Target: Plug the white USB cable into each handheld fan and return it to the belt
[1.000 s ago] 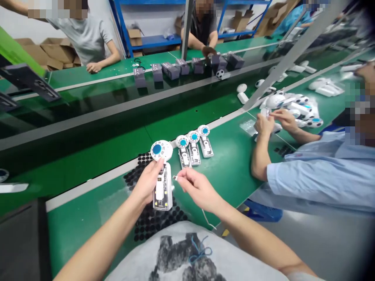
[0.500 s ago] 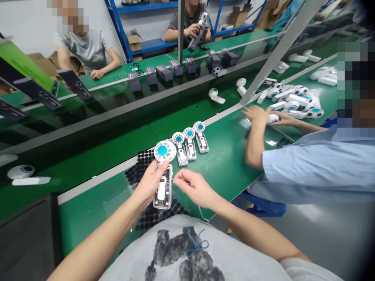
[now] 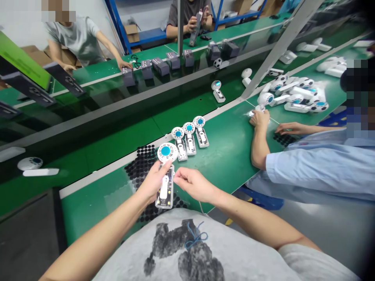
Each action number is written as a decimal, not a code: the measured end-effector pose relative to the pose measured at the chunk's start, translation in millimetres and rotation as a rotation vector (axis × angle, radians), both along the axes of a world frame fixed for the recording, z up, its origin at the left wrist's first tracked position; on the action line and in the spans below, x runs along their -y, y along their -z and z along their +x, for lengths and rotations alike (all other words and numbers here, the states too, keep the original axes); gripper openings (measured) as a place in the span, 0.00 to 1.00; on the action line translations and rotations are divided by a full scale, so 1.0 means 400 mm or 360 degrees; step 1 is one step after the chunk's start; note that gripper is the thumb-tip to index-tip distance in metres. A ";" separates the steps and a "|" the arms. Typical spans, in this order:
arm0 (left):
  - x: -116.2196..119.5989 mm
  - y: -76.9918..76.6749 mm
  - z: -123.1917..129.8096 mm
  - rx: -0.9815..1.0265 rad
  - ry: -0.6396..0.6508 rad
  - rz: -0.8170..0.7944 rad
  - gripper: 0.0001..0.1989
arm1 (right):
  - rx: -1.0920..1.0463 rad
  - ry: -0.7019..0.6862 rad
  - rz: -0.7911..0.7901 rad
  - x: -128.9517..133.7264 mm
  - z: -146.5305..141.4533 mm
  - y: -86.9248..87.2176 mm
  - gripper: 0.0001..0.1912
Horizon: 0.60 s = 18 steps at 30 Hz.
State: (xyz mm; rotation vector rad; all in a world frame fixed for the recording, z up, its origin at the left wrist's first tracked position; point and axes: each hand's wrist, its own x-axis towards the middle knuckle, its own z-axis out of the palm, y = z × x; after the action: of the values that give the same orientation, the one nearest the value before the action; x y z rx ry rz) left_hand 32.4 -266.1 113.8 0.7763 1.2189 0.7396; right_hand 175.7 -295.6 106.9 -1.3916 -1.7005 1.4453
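My left hand (image 3: 152, 180) is closed round the neck of a handheld fan (image 3: 164, 195), its thumb across the front. The fan has a round white head with a blue centre and a clear handle showing a circuit board. At the handle's right side, my right hand (image 3: 195, 185) is pinched, fingertips against the edge. A thin white cable (image 3: 201, 207) runs down from below that hand; its end is hidden by the fingers. Just beyond, three similar fans (image 3: 190, 144) lie in a row on the green bench (image 3: 222, 160).
Black round pads (image 3: 140, 166) lie left of and under my hands. Beyond the bench edge runs a green conveyor (image 3: 140, 142) carrying loose fans. A co-worker's sleeve (image 3: 304, 168) and hands are at right, by a fan pile (image 3: 304, 91). A slanted metal post (image 3: 278, 54) stands there; boxes (image 3: 160, 67) line the far side.
My right fingertips have closed in on the fan's side, hiding the thin white tip seen before. The right co-worker's hands have separated. A person across now reaches to a box.
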 end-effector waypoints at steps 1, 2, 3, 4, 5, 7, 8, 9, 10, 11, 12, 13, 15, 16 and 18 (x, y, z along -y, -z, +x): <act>0.001 0.001 0.006 0.0006 0.0008 -0.0005 0.22 | 0.0002 -0.0008 0.0001 -0.002 -0.003 0.001 0.08; 0.002 0.002 0.012 0.0011 0.0013 -0.0005 0.22 | 0.0010 -0.0013 0.0004 -0.003 -0.005 0.000 0.08; 0.003 0.003 0.018 0.0017 0.0014 -0.0001 0.22 | 0.0025 -0.0017 0.0006 -0.005 -0.006 -0.002 0.08; 0.003 0.004 0.020 0.0027 0.0018 0.0004 0.22 | 0.0041 -0.0025 0.0002 -0.006 -0.003 -0.007 0.08; 0.002 0.005 0.017 0.0032 0.0006 0.0012 0.22 | 0.0058 -0.0035 -0.0005 -0.007 0.007 -0.014 0.08; -0.009 0.004 -0.018 -0.0032 -0.0108 -0.0002 0.21 | 0.0085 -0.0032 -0.0029 -0.008 0.054 -0.033 0.08; -0.018 0.002 -0.050 -0.0100 -0.0224 -0.0015 0.19 | 0.0088 0.0027 -0.0051 -0.009 0.091 -0.043 0.08; -0.030 0.000 -0.089 -0.0190 -0.0386 -0.0019 0.17 | 0.0077 0.0139 -0.0073 -0.012 0.135 -0.050 0.09; -0.045 -0.003 -0.129 -0.0277 -0.0579 -0.0034 0.14 | 0.0066 0.0310 -0.0090 -0.017 0.181 -0.052 0.10; -0.061 -0.004 -0.166 -0.0298 -0.0768 0.0036 0.12 | 0.0040 0.0556 -0.0097 -0.027 0.227 -0.047 0.11; -0.077 -0.001 -0.193 -0.0303 -0.0894 0.0082 0.09 | 0.0024 0.0764 -0.0064 -0.041 0.266 -0.034 0.13; -0.091 0.007 -0.207 -0.0261 -0.0918 0.0092 0.07 | 0.0073 0.0913 0.0026 -0.060 0.296 -0.013 0.14; -0.114 0.041 -0.186 -0.0127 -0.0785 0.0007 0.06 | 0.0336 0.1059 0.0150 -0.111 0.324 0.051 0.15; -0.123 0.067 -0.153 -0.0056 -0.0682 -0.0073 0.07 | 0.0392 0.1075 0.0137 -0.142 0.323 0.090 0.15; -0.142 0.129 -0.061 0.0056 -0.0572 -0.0190 0.07 | 0.0462 0.1113 0.0116 -0.206 0.305 0.165 0.17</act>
State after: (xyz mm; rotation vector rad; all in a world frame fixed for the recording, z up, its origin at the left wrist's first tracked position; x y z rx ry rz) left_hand 8.0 -209.1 62.2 0.4474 1.3750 0.9582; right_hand 297.6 -213.3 41.0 -1.9601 -1.1961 0.8108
